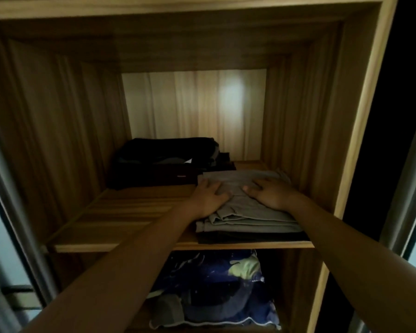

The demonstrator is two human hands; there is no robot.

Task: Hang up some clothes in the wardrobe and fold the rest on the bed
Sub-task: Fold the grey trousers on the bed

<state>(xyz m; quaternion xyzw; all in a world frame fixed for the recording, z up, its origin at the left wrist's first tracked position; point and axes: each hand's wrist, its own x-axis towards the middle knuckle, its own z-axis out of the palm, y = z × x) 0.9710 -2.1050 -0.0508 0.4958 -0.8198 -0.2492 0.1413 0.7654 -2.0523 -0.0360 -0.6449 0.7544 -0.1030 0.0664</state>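
A folded grey garment [247, 212] lies on top of a darker folded piece on the right side of a wooden wardrobe shelf [120, 212]. My left hand [208, 197] rests flat on the garment's left part, fingers spread. My right hand [270, 192] presses flat on its right part, fingers pointing left. Both arms reach into the wardrobe from below.
A stack of dark folded clothes [168, 162] sits at the back left of the same shelf. The shelf below holds a blue patterned bundle [216, 289] and other crumpled fabric. Wooden side walls close in the compartment; a sliding door frame [12, 212] stands at the left.
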